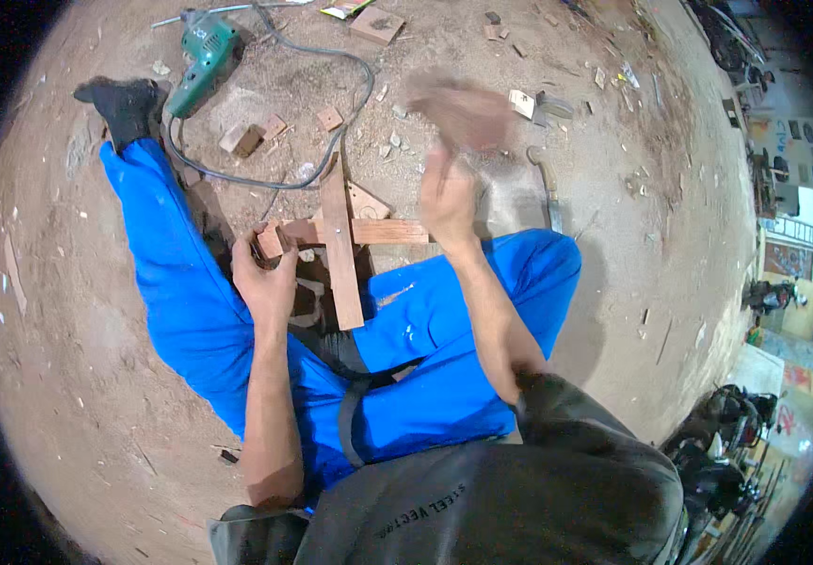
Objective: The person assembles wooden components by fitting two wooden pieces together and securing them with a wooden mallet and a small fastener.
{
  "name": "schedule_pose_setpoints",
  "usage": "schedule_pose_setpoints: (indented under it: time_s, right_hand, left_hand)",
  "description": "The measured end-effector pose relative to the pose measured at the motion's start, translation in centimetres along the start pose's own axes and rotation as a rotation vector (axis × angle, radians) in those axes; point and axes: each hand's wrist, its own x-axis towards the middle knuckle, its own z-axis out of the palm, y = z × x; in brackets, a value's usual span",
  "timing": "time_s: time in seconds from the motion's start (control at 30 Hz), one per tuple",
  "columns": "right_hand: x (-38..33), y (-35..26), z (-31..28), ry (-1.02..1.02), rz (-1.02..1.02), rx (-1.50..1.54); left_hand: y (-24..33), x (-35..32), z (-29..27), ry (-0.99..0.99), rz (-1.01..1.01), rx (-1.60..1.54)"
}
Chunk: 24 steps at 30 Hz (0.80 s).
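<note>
Two reddish-brown wooden strips cross in front of me, one the crosswise strip (pixel 392 232) and the other the lengthwise strip (pixel 340 273). A small pale dot, perhaps a nail head, shows on the lengthwise strip where they cross. My left hand (pixel 267 281) is closed with thumb and fingers around the small wooden block (pixel 272 242) at the crosswise strip's left end. My right hand (pixel 449 193) is raised beyond the right end, closed on a brown mallet-like wooden piece (pixel 463 111). Motion smears that piece, so its exact shape is unclear. A flat wood scrap (pixel 369 201) lies behind the crossing.
A green power drill (pixel 207 52) lies at the far left, its dark cable (pixel 369 80) looping toward the strips. Wood offcuts (pixel 376 24) and chips are strewn over the dirt floor (pixel 632 235). A curved-handled tool (pixel 547 179) lies beside my right knee. Motorbikes (pixel 722 461) stand at right.
</note>
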Motion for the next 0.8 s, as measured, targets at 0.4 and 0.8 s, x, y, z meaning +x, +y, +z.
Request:
schedule_pose_setpoints:
  time_s: [0.4, 0.8]
  right_hand:
    - [1.1, 3.4, -3.4, -0.021, 0.273, 0.069]
    - [1.9, 11.3, -10.5, 0.367, 0.342, -0.050]
  left_hand:
    - [-1.2, 0.2, 0.0, 0.014, -0.079, -0.104]
    - [3.4, -0.1, -1.6, 0.154, 0.239, -0.100]
